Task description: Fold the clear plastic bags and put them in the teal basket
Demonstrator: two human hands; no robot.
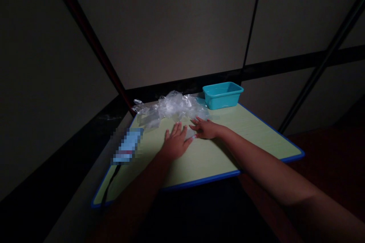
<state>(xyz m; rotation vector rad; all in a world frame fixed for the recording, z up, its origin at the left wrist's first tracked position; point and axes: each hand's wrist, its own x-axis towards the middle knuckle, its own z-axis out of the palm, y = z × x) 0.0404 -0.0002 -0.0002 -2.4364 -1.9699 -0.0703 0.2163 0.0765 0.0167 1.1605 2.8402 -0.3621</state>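
Observation:
My left hand lies flat on the yellow-green tabletop, fingers spread. Its thumb side meets a small translucent plastic piece, perhaps a folded bag. On the other side of that piece, my right hand rests with its fingers apart, fingertips and thumb at the plastic's edge. How firmly either hand presses cannot be seen. Just beyond both hands spreads a crumpled heap of clear plastic bags.
A turquoise plastic basin stands at the back right corner of the table. At the left edge lies a blurred light-blue flat object with a dark strap below it. A panelled wall rises behind the table.

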